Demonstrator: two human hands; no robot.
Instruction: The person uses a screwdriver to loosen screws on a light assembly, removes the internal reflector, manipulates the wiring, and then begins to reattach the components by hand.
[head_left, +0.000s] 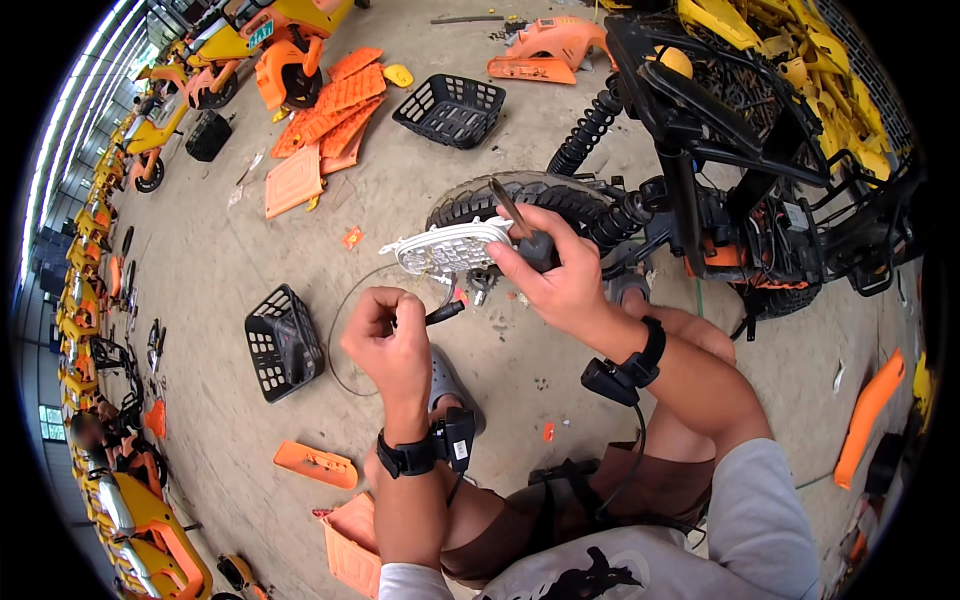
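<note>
My right hand is closed around the end of a white-rimmed part, which looks like a lamp unit with a silvery ribbed face. A dark rod-like tool and a black block also sit in that hand's grip, though their exact kind is hard to make out. Below and left of the part, my left hand is curled shut with a black cable connector sticking out of its right side. A thin cable loops across the floor behind this hand.
A stripped black scooter frame with its wheel stands ahead and right. One black basket lies to the left, another basket farther off. Orange panels are piled on the concrete floor; yellow scooters line the left.
</note>
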